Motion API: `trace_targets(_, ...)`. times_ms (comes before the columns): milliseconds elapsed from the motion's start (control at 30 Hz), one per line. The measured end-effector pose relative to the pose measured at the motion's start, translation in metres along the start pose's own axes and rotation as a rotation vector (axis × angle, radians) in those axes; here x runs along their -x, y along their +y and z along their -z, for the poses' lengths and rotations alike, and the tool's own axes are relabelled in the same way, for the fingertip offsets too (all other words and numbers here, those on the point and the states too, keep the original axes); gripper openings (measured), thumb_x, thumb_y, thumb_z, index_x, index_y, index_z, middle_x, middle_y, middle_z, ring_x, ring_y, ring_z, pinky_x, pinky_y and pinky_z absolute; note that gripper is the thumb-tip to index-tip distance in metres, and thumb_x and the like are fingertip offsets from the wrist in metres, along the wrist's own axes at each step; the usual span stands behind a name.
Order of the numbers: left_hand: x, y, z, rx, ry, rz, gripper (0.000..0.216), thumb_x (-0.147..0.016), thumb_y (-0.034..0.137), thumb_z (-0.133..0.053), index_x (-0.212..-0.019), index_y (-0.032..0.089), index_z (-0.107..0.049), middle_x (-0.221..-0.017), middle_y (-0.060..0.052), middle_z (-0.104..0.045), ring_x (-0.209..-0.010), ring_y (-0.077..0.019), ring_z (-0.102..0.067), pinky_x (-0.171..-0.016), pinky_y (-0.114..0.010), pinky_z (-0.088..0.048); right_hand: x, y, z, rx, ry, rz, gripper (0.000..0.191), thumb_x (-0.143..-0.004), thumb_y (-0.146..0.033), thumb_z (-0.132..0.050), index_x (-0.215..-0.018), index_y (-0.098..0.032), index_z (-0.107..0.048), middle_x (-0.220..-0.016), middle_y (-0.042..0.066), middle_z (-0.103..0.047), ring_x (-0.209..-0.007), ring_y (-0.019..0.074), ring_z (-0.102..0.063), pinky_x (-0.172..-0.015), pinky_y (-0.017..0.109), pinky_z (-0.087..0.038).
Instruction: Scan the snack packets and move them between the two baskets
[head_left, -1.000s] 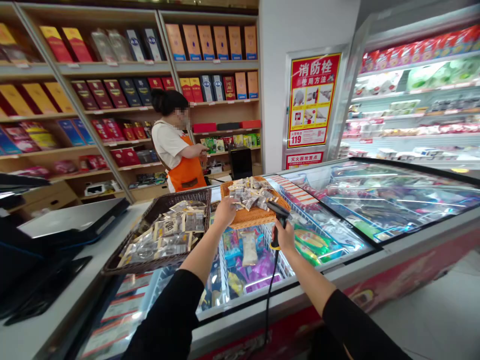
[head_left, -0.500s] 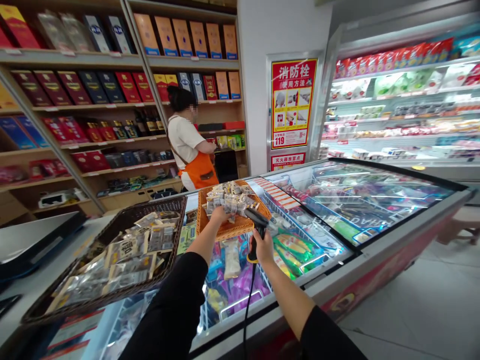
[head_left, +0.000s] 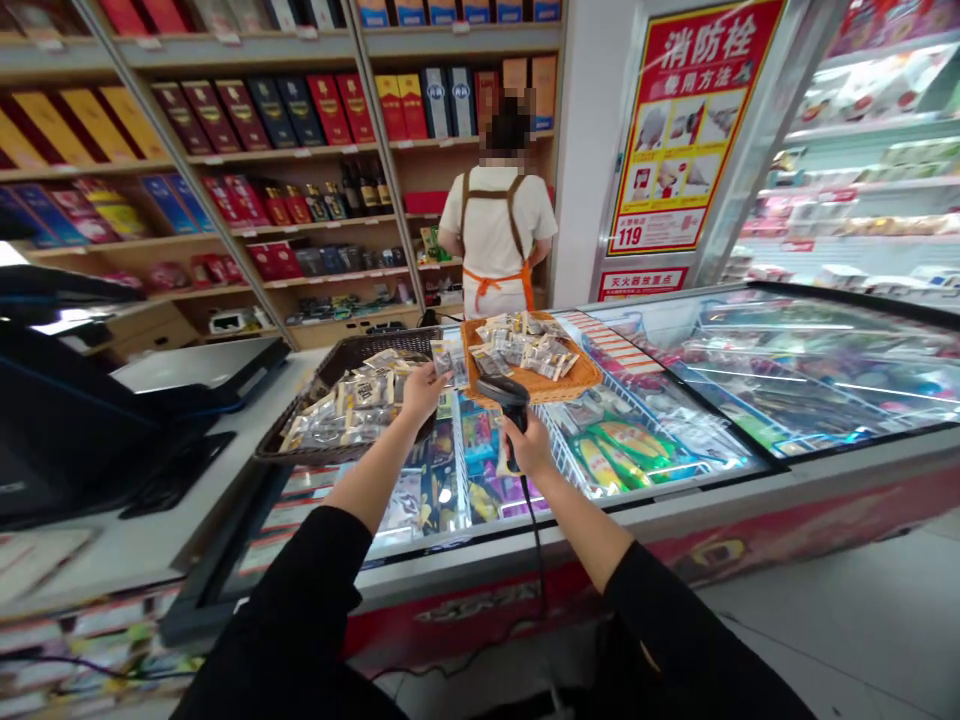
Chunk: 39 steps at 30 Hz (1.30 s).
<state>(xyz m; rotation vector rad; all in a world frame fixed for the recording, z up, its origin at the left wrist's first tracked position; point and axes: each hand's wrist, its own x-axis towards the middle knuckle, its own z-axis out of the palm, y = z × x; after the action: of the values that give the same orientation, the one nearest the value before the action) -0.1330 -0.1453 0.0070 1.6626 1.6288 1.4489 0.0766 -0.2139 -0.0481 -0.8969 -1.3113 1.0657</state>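
Note:
My left hand point(head_left: 424, 390) pinches a small clear-and-beige snack packet point(head_left: 450, 362) between the two baskets. My right hand point(head_left: 529, 444) is wrapped round the handle of a black barcode scanner point(head_left: 504, 392), its head pointing left toward that packet and its cable hanging down. Behind the scanner, an orange wicker basket point(head_left: 576, 384) holds a loose heap of similar packets point(head_left: 517, 338). To the left, a dark brown wicker basket point(head_left: 319, 457) is filled with more packets point(head_left: 352, 402), and my left wrist is at its right side.
Both baskets rest on a glass-topped chest freezer point(head_left: 675, 470) with bagged goods inside. A counter with a dark machine point(head_left: 67, 400) stands at the left. Beyond the freezer, a person in an apron point(head_left: 495, 230) faces shelves of boxes point(head_left: 274, 112). A lit refrigerated display point(head_left: 862, 190) is at the right.
My left hand has left the orange basket and moved left with a packet. The scanner stays in my right hand. The view has turned left, and the other person now shows their back.

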Motion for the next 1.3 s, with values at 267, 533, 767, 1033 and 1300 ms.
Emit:
trace_targets(267,0.009,-0.004,-0.006,0.083,0.086,0.032,0.028,-0.074,0.028,-0.061,-0.098,0.014,-0.067,-0.094,-0.006,-0.072,-0.091,-0.0218,-0.065,-0.082,-0.031,-0.049,0.020,0.004,-0.017,0.129,-0.007,0.072,0.020,-0.080,-0.041,-0.058,-0.081,-0.022,-0.054,-0.048,-0.005,-0.053,-0.039,0.0136,-0.049,-0.042,0.023,-0.039)
trace_targets(533,0.010,-0.003,-0.007,0.102,0.062,0.053,0.026,-0.073,0.027,-0.062,-0.095,0.015,-0.068,-0.091,-0.005,-0.072,-0.089,-0.0207,-0.065,-0.080,-0.030,-0.049,0.023,0.002,-0.016,0.136,0.031,0.069,0.021,-0.078,-0.043,-0.059,-0.083,-0.023,-0.058,-0.051,-0.004,-0.054,-0.046,0.0162,-0.052,-0.046,0.024,-0.040)
trace_targets(767,0.011,-0.003,-0.008,0.141,0.041,0.052,0.028,-0.073,0.028,-0.061,-0.096,0.015,-0.067,-0.088,-0.004,-0.072,-0.087,-0.0196,-0.065,-0.079,-0.030,-0.050,0.023,-0.002,-0.015,0.180,0.000,0.078,0.019,-0.078,-0.041,-0.060,-0.080,-0.022,-0.059,-0.051,-0.003,-0.054,-0.047,0.0169,-0.053,-0.047,0.025,-0.041)
trace_targets(1033,0.016,0.009,-0.002,0.014,0.172,0.027,0.029,-0.077,0.029,-0.058,-0.102,0.015,-0.064,-0.092,-0.006,-0.070,-0.091,-0.0210,-0.064,-0.084,-0.031,-0.048,0.023,0.000,-0.015,0.133,0.010,0.076,0.022,-0.081,-0.044,-0.057,-0.080,-0.022,-0.055,-0.047,-0.006,-0.051,-0.039,0.0133,-0.049,-0.043,0.024,-0.040)
trace_targets(1300,0.038,0.042,0.012,-0.359,0.595,-0.141,0.052,-0.076,0.010,-0.048,-0.127,0.020,-0.051,-0.133,-0.010,-0.046,-0.129,-0.0247,-0.038,-0.110,-0.036,-0.027,0.014,0.008,-0.006,-0.189,0.154,-0.081,0.028,-0.077,-0.050,-0.058,-0.078,-0.025,-0.045,-0.050,-0.008,-0.050,-0.032,0.0118,-0.045,-0.033,0.024,-0.036)
